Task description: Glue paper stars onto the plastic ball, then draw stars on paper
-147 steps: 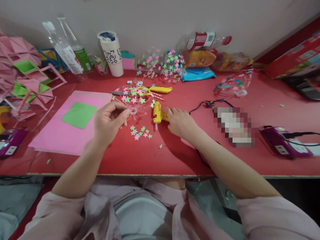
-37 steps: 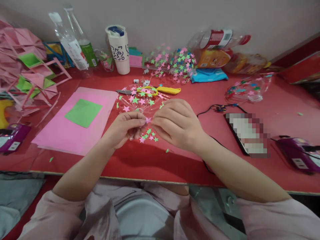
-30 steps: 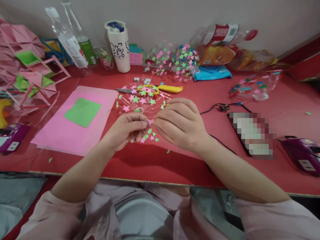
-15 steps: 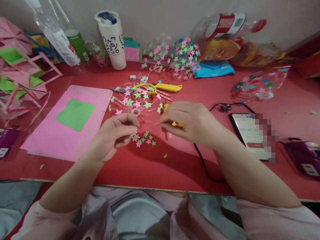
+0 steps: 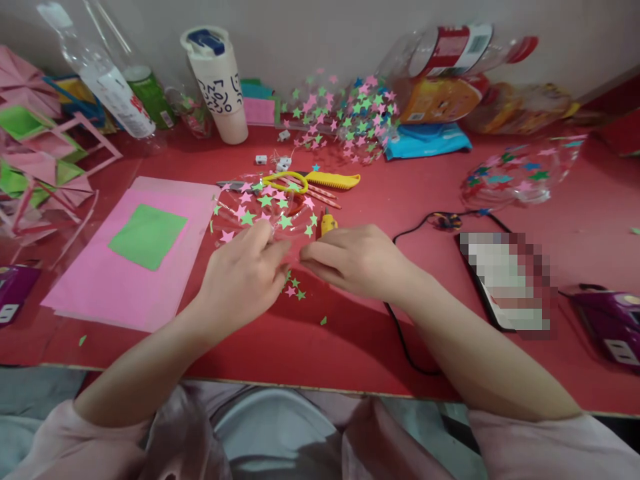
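My left hand [image 5: 245, 273] is closed with fingertips together, in front of a clear plastic piece [image 5: 306, 230] dotted with pink and green paper stars. Whatever it pinches is hidden. Facing it across a small gap, my right hand [image 5: 357, 263] has its fingers bent together too; I cannot make out anything between them. Just behind the right fingers shows a yellow tool [image 5: 328, 223] with a dark pointed tip, its rear hidden by the hand. Loose pink and green stars [image 5: 295, 292] lie on the red table below the hands, partly covered by the left one.
Pink paper sheets [image 5: 110, 280] with a green square [image 5: 149, 237] lie left. Behind are scissors with yellow handles [image 5: 285, 181], a yellow cutter [image 5: 334, 180] and a white tumbler [image 5: 220, 93]. A black cord [image 5: 400, 333] runs near my right forearm, beside a phone [image 5: 505, 280].
My left hand has turned palm down and moved right, over some of the loose stars. My right hand has come left and slightly down, narrowing the gap; more of the yellow tool shows.
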`<state>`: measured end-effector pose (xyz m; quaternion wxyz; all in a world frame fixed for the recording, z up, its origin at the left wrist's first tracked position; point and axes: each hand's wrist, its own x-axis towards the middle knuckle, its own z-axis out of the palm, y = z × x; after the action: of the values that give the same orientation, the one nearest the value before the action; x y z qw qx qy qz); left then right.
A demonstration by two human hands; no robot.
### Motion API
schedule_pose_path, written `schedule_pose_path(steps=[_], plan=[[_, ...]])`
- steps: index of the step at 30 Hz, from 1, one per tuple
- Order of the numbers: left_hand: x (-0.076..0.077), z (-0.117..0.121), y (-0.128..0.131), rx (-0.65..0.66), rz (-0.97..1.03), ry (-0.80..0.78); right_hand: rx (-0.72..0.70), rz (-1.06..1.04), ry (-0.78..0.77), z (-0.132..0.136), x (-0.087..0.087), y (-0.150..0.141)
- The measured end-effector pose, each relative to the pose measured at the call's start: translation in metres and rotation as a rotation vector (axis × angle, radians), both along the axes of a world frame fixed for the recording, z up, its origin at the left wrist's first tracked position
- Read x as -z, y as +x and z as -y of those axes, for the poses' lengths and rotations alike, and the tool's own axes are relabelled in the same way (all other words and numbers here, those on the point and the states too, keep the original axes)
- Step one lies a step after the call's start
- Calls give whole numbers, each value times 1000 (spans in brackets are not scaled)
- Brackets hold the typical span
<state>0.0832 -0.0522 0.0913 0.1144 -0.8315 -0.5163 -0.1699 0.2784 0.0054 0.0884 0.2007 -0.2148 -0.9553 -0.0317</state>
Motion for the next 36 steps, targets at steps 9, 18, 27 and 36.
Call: schedule_pose_path(steps=[9, 18, 27, 36], plan=[[5, -3, 3, 16, 58, 40, -9, -32, 52, -2, 4, -2], [8, -4, 4, 14, 149, 7, -4, -64, 43, -3, 9, -3], [10, -3, 6, 4, 199, 5, 37, -83, -8, -1, 10, -5], [4, 0, 9, -44, 228, -70, 107, -119, -37, 4, 10, -7]])
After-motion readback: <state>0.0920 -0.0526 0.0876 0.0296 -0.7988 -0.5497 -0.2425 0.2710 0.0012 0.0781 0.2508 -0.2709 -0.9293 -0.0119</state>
